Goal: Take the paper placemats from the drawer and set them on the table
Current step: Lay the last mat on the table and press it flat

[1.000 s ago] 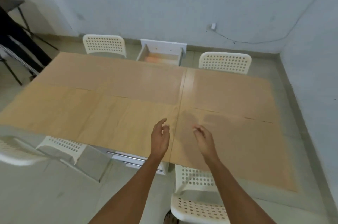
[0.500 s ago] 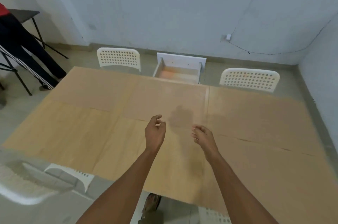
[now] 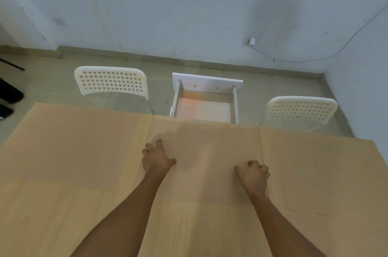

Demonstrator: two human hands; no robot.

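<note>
Brown paper placemats cover the wooden table [image 3: 63,225]. The middle far placemat [image 3: 205,151] lies flat between two seams. My left hand [image 3: 156,159] rests on its left edge with fingers spread and bent, fingertips on the paper. Over the mat's right edge, my right hand [image 3: 253,174] rests with its fingers curled in; no paper is lifted there. Beyond the far table edge, the white drawer [image 3: 206,83] stands pulled open, and its visible inside looks bare. More placemats lie to the left [image 3: 84,141] and right [image 3: 319,168].
Two white perforated chairs stand at the far side, one left [image 3: 111,80] and one right [image 3: 300,109] of the drawer. A grey wall with a cable and a small socket [image 3: 251,41] is behind. Dark objects [image 3: 8,92] sit at the left edge on the floor.
I have leaned forward over the table. Both hands moved from the air above the near mats down onto the middle far placemat and spread apart to its two edges.
</note>
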